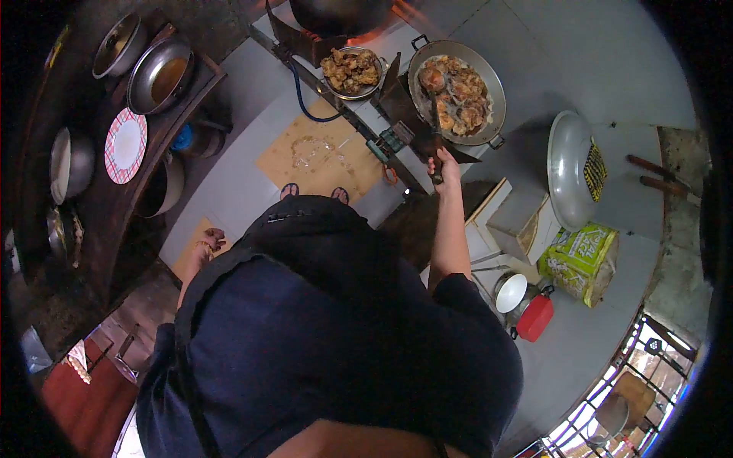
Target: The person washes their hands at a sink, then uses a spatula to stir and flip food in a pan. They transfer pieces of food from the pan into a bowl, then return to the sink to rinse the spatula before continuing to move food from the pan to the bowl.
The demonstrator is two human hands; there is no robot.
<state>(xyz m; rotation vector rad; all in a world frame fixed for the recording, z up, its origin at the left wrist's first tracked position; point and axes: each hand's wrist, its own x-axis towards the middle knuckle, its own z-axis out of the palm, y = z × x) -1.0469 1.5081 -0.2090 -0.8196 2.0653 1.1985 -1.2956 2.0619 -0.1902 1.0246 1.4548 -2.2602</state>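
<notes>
My right hand is closed around the dark handle of a long ladle, whose round head rests among browned pieces of fried meat. These pieces sit in bubbling oil in a wide two-handled pan. To the left of the pan, a metal bowl is heaped with more fried pieces. My left hand hangs low at my left side, away from the cookware. Its fingers are loosely bent and apart, and I see nothing in them.
Flames glow under a dark pot at the top. A wooden bench at left bears pans and a checkered plate. Flattened cardboard lies by my feet. At right are a large metal basin, a green sack and a red container.
</notes>
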